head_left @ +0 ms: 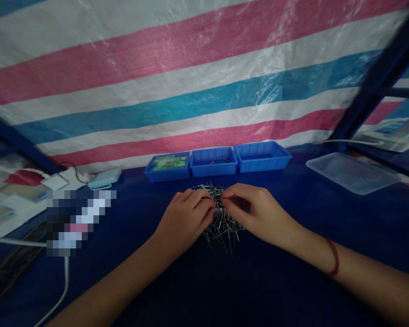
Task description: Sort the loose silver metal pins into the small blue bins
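Note:
A loose heap of thin, shiny metal pins (pixel 225 227), which look like nails or rivets, lies on the dark blue table. My left hand (pixel 187 213) is at the heap's left side, its fingers curled and the tips pressed together over the pins. On the other side, my right hand (pixel 259 211) pinches thumb and forefinger together above the heap. Whatever is between the fingertips of either hand is too small to make out. Behind the heap, a middle blue bin (pixel 213 169) has a few similar pins inside.
A left blue bin (pixel 168 174) contains green-and-clear packets; a right blue bin (pixel 263 163) stands beside the middle one. A clear plastic lid (pixel 352 172) lies at right. At left are a phone (pixel 13 268), a white cable (pixel 67 277) and a light blue case (pixel 105 178). Striped sheeting (pixel 191 104) hangs behind.

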Available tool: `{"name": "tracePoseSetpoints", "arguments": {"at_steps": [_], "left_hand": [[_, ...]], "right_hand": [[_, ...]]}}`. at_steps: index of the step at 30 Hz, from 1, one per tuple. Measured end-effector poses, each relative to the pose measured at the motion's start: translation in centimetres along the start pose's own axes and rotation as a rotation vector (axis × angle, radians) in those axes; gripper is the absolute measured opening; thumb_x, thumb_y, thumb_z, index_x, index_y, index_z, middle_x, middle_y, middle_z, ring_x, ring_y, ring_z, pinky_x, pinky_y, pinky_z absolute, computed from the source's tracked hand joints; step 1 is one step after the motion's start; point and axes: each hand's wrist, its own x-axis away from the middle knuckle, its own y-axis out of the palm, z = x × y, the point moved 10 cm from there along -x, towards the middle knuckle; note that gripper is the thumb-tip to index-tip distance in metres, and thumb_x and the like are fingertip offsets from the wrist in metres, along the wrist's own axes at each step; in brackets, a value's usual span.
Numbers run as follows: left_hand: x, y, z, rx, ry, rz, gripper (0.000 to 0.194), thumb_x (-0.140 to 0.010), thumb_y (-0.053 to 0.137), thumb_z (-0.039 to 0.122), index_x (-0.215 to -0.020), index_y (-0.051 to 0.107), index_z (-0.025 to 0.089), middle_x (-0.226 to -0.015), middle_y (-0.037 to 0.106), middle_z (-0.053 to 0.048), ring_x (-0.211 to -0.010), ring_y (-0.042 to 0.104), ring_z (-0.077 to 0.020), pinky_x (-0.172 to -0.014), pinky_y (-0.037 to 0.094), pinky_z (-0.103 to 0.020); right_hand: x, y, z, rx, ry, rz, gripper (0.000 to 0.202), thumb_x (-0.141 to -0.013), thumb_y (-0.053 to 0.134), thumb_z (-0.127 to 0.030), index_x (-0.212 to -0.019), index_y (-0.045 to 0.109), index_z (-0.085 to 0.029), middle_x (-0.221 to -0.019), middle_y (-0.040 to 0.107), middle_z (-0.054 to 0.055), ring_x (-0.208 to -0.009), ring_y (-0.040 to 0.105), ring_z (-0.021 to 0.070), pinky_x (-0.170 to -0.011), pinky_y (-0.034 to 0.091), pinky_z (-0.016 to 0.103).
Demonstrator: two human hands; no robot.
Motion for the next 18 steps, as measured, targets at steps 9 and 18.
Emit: {"name": "tracePoseSetpoints", "arguments": {"at_steps": [9,18], "left_hand": [[-1.1,-4.3,0.6,0.226,-0.015,0.226,0.009,-0.091,0.045,0.017,-0.093,0.054,0.017,-0.092,0.06,-0.004,-0.087,0.057,-0.0172,-0.078,0.045,-0.033],[0.6,-3.3,-1.1,0.652,-0.188,0.26,0.007,-0.086,0.056,0.018,-0.091,0.06,0.021,-0.086,0.059,0.0,-0.071,0.056,-0.0095,-0.063,0.047,-0.021]], "right_hand": [[0.3,2.5,0.9,-0.634,0.283,-0.159,0.025,-0.086,0.049,-0.036,-0.072,0.059,-0.017,-0.061,0.051,-0.002,-0.055,0.045,0.009,-0.052,0.035,0.024],[1.2,3.8,-0.2,-0.907,0.338,-0.256,0.028,-0.081,0.06,-0.042,-0.073,0.062,-0.016,-0.065,0.052,-0.003,-0.055,0.043,0.0063,-0.051,0.033,0.021]]}}
